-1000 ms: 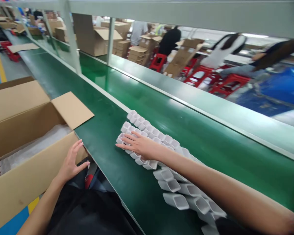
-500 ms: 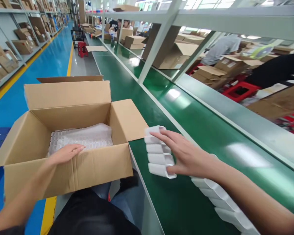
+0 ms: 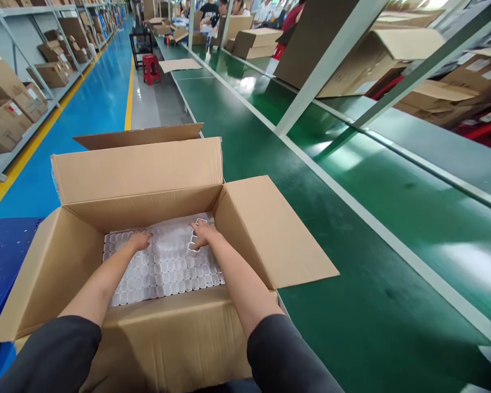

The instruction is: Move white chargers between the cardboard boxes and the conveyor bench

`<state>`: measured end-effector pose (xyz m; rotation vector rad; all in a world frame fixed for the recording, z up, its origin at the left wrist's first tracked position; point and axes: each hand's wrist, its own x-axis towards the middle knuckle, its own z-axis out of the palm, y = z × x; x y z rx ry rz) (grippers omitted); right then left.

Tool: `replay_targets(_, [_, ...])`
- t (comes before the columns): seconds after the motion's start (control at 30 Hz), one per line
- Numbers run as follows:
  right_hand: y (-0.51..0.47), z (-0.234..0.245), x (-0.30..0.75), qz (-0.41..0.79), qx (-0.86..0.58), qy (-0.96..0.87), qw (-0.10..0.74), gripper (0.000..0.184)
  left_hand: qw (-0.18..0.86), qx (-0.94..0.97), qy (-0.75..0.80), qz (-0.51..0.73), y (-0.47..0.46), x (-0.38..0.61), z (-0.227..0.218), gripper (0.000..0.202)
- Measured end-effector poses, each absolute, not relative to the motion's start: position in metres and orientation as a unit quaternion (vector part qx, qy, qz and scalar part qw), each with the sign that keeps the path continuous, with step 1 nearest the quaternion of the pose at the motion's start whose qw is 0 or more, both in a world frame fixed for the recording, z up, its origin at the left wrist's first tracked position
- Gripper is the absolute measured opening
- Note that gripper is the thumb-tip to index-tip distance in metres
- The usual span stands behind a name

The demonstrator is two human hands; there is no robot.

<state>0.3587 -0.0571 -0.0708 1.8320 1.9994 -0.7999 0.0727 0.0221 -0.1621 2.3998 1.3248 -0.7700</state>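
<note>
One brown cardboard box [image 3: 175, 344], lower left, holds many whitish, square-mouthed containers [image 3: 174, 281]. Right hand [image 3: 205, 234] clamps several — left hand [image 3: 141, 240] sits apart, grip unclear.

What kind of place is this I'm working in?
Likely a factory or warehouse packing area: a long green work surface runs beside an open carton of small pale containers, and metal shelving holding boxes lines a blue aisle.

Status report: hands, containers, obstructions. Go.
Right hand holding row of white containers inside open carton. Left hand at clear sheet's edge. Sheet partly covers packed containers.
</note>
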Motion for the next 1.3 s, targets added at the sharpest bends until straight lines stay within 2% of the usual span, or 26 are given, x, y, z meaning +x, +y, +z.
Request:
replay_targets(0.2, [-0.038, -0.119, 0.369, -0.291, 0.674, 0.644, 0.217, 0.109, 0.147, 0.807, 0.506, -0.267, 0.009, 0.051, -0.218, 0.076])
replay_targets(0.43, [-0.042, -0.133, 0.379, -0.326, 0.679, 0.622, 0.216, 0.101, 0.142, 0.818, 0.520, -0.201, -0.014, 0.036, -0.254, 0.079])
replay_targets(0.63, [-0.017, -0.127, 0.354, -0.333, 0.670, 0.638, 0.182, 0.102, 0.140, 0.832, 0.514, -0.153, -0.012, 0.031, -0.251, 0.077])
replay_targets(0.83, [-0.024, -0.153, 0.332, -0.318, 0.689, 0.614, 0.218, 0.104, 0.121, 0.813, 0.559, -0.110, 0.006, -0.023, -0.229, 0.064])
replay_targets(1.1, [-0.039, -0.170, 0.342, -0.310, 0.713, 0.583, 0.237, 0.105, 0.109, 0.765, 0.620, -0.139, 0.003, -0.053, -0.252, 0.072])
replay_targets(1.3, [-0.028, -0.165, 0.345, -0.328, 0.731, 0.562, 0.207, 0.104, 0.087, 0.813, 0.563, -0.123, -0.010, -0.044, -0.251, 0.075])
